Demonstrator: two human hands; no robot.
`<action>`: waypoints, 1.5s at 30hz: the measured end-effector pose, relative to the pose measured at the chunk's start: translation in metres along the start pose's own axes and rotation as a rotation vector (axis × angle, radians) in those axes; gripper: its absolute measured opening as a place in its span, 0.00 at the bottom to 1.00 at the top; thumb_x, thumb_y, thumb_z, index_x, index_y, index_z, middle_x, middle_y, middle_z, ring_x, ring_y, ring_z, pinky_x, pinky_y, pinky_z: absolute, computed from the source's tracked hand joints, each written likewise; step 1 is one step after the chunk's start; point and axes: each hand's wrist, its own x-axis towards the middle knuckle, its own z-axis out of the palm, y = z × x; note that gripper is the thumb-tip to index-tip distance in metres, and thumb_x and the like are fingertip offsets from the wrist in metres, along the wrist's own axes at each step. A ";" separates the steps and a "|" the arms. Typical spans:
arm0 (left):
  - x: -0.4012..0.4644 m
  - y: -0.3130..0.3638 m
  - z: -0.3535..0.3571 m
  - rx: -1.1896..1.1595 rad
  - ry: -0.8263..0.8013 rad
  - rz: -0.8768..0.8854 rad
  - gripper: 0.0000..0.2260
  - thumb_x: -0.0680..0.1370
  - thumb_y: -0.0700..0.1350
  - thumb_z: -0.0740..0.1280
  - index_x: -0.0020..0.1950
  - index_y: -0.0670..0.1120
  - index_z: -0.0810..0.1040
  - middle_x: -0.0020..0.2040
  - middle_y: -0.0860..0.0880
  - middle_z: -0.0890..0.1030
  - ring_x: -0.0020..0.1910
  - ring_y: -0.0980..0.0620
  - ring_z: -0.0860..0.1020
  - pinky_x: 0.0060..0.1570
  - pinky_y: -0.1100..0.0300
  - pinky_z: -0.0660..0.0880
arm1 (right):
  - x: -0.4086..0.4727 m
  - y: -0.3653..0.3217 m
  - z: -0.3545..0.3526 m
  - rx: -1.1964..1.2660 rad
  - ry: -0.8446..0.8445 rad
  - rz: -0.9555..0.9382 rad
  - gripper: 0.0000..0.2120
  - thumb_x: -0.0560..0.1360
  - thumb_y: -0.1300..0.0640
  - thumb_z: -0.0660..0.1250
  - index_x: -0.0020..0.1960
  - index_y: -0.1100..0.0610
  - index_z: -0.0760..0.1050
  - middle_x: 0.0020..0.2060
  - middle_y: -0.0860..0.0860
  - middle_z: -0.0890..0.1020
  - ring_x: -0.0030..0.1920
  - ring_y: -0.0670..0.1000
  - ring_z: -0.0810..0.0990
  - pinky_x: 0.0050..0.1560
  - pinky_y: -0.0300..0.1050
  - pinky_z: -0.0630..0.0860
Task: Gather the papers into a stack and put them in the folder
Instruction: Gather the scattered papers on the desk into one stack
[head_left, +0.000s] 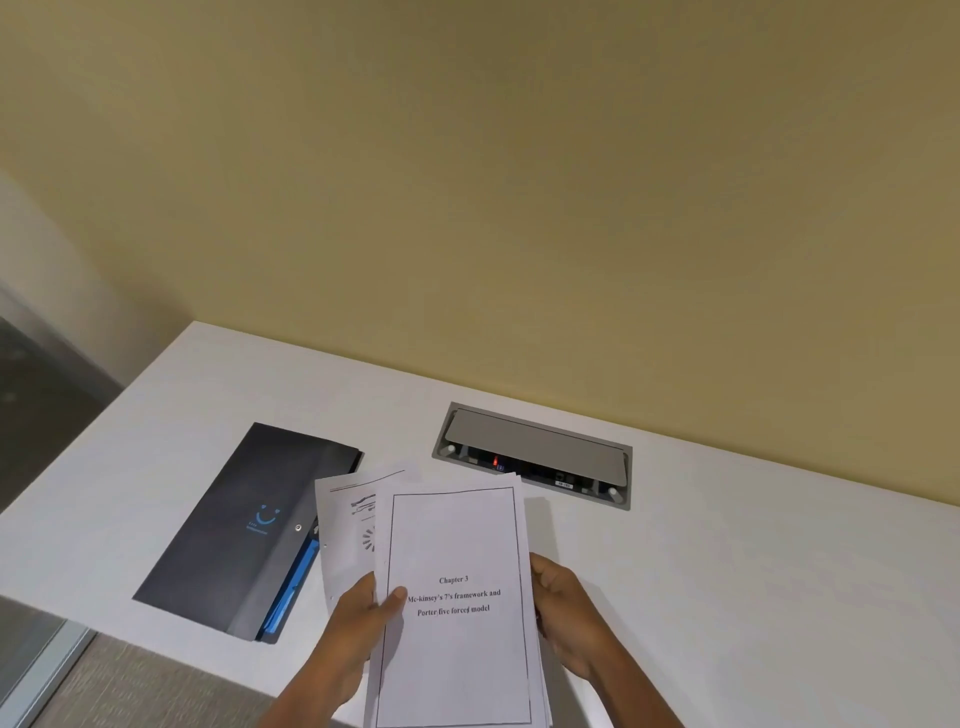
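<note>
Both hands hold the papers (457, 603) at 6 o'clock, just above the smooth white surface (727, 545). Left hand (358, 618): fingers closed on the left edge, thumb pressed flat on the top sheet. Right hand (566, 608): curled round the right edge, fingers hidden behind the sheets. Top sheet is white, rectangular, with a thin black border and printed title; another sheet sticks out skewed toward 10 o'clock. Folder (244, 525) at 9 o'clock: matte dark grey, flat, rectangular, snap button, blue inner edge showing. Recessed grey metal socket box (535, 447) at 12 o'clock.
</note>
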 end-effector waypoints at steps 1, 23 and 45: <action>0.002 -0.002 -0.002 0.006 0.026 0.012 0.03 0.80 0.46 0.68 0.54 0.50 0.79 0.51 0.56 0.84 0.52 0.57 0.78 0.51 0.54 0.72 | 0.002 -0.001 0.002 0.003 -0.021 0.010 0.15 0.83 0.48 0.64 0.68 0.46 0.81 0.59 0.54 0.87 0.52 0.56 0.83 0.52 0.51 0.73; 0.019 -0.042 -0.104 -0.157 0.376 0.071 0.09 0.80 0.40 0.69 0.58 0.50 0.81 0.48 0.51 0.88 0.48 0.48 0.85 0.47 0.53 0.80 | 0.131 -0.037 0.044 -1.294 0.116 -0.136 0.57 0.74 0.37 0.74 0.85 0.57 0.40 0.85 0.54 0.42 0.85 0.59 0.41 0.83 0.64 0.49; 0.027 -0.035 -0.099 -0.181 0.281 0.113 0.11 0.80 0.39 0.68 0.60 0.51 0.81 0.52 0.50 0.88 0.51 0.46 0.86 0.55 0.45 0.81 | 0.096 0.013 0.026 -0.609 0.494 0.008 0.15 0.80 0.64 0.71 0.66 0.60 0.78 0.60 0.55 0.84 0.59 0.59 0.84 0.56 0.51 0.83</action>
